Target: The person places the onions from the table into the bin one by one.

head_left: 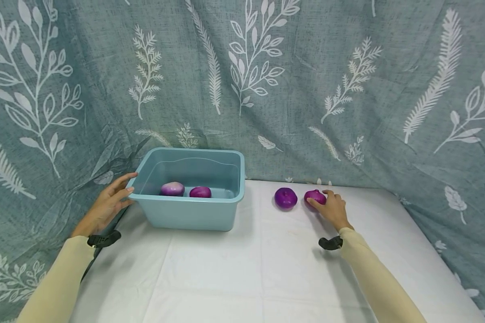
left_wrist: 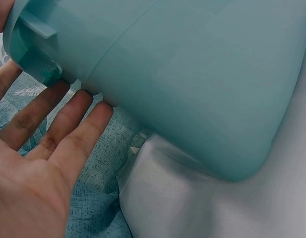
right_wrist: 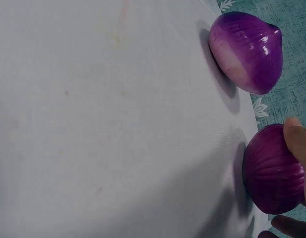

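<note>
Near the back edge of the white surface [head_left: 218, 273], the magenta onion [head_left: 314, 196] lies gripped between thumb and fingers of the right hand [head_left: 334, 209]; leftward come a second onion [head_left: 285, 198], just beside, then the blue tub [head_left: 187, 216], well apart, its far side touched by the left hand's [head_left: 108, 204] outstretched fingers

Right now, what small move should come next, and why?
Probably move the rightmost onion toward the blue bin: the right grip has its thumb and fingers about that onion, two similar purple onions lie inside the bin, and the left grip rests against the bin's side.
</note>
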Tool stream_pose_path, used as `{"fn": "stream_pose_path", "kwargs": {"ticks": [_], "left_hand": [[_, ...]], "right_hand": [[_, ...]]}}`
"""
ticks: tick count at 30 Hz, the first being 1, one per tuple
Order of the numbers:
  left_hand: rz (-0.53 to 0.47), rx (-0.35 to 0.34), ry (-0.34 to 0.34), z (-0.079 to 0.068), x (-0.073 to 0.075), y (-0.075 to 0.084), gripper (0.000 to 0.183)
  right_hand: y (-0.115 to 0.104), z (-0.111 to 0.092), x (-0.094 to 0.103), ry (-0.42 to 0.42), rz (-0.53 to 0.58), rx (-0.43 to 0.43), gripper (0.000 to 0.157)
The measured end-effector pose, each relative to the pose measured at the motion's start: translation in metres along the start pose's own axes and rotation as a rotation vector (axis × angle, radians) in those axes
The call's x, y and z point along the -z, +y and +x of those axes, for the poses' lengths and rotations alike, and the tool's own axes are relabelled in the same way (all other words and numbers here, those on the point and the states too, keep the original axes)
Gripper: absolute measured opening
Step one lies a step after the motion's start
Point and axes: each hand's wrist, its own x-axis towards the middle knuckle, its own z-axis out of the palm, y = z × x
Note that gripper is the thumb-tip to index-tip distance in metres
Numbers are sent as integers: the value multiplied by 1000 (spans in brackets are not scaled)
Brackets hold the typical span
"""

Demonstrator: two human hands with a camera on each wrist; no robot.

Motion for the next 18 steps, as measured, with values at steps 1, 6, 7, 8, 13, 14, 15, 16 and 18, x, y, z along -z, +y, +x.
{"fn": "stream_pose_path", "kwargs": {"ticks": [1, 6, 7, 8, 13, 14, 15, 16, 18], "left_hand": [[-3, -3, -4, 0, 0, 0, 58], [-7, 7, 5, -1, 0, 1, 58], [-4, 9, 6, -1, 0, 1, 58], [-1, 11, 8, -1, 0, 1, 58], [-3, -4, -1, -1, 0, 0, 59], [-3, -6, -4, -1, 0, 0, 59], [-6, -6, -2, -1, -1, 0, 59], [-7, -4, 1, -1, -1, 0, 59], [-2, 7, 13, -1, -1, 0, 58]], "right_hand": [[1, 0, 0, -4, 6, 3, 91], [3, 3, -1, -1, 27, 27, 87], [3, 3, -1, 1, 29, 29, 87], [3, 3, 0, 1, 30, 31, 86], [3, 2, 0, 9, 30, 35, 85], [3, 2, 0, 11, 31, 37, 84], [3, 2, 0, 12, 32, 38, 83], [3, 1, 0, 13, 32, 40, 82], [4, 0, 1, 14, 33, 43, 83]]}}
